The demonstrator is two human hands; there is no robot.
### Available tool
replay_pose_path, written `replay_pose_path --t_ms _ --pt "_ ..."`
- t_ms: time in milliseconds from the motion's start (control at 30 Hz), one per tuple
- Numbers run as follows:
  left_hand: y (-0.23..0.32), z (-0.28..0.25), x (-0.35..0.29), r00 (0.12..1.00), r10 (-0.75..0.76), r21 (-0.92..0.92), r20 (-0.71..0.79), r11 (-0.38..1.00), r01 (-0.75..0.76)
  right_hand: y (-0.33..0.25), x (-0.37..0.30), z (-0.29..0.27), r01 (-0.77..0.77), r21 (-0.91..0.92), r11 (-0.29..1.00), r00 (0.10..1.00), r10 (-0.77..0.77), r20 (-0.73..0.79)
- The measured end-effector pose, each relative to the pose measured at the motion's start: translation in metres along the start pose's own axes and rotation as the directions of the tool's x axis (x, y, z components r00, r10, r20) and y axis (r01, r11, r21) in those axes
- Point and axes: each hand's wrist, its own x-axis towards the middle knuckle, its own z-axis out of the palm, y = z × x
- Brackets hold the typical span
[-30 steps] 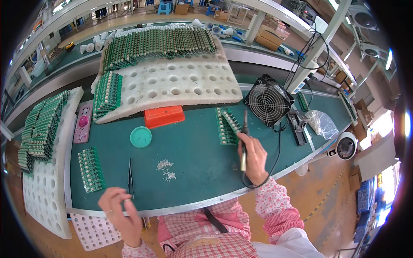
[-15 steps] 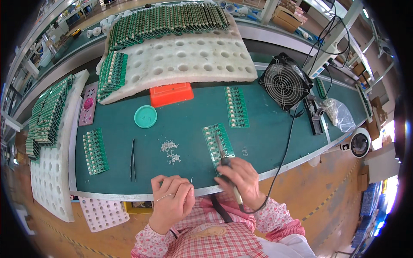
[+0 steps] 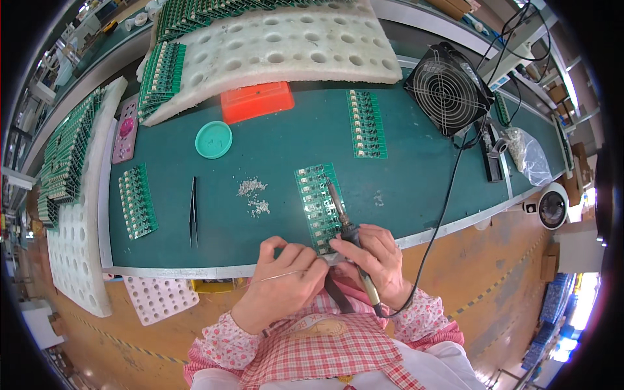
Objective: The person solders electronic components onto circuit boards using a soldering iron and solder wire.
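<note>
A soldering iron [image 3: 337, 200] is gripped in my right hand [image 3: 379, 263], its metal tip over the upper right part of a green circuit board [image 3: 313, 206]. This board lies at the bench's front edge and carries rows of small white parts. My left hand [image 3: 279, 283] is closed on a thin silvery solder wire [image 3: 278, 277] that trails across its back. Its fingertips are at the board's near end, close to the right hand; the wire's front end is hidden. Small clear pieces [image 3: 250, 188] are scattered left of the board, and tweezers [image 3: 193, 211] lie further left.
Another board [image 3: 367, 123] lies behind, and one [image 3: 136, 201] at far left. A turquoise lid [image 3: 214, 140] and red tray [image 3: 257, 103] sit before a foam rack [image 3: 286, 57] of boards. A black fan [image 3: 450, 89] stands at back right; the iron's cord [image 3: 444, 211] crosses the bench.
My left hand has moved right, up to the board's near end beside my right hand. The iron stays over the board. The whole view has shifted, with bench things now higher in the picture.
</note>
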Motion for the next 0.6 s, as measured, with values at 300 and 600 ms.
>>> replay_pose_path --t_ms 300,600 --pt "-0.007 -0.013 -0.017 0.995 -0.101 -0.038 0.019 0.994 0.102 0.017 -0.011 0.002 0.041 0.169 0.985 0.994 -0.057 0.090" --pt "-0.060 -0.047 -0.040 0.836 -0.486 0.113 -0.256 0.844 0.525 0.002 0.021 0.016 -0.143 -0.075 0.987 0.985 0.150 0.090"
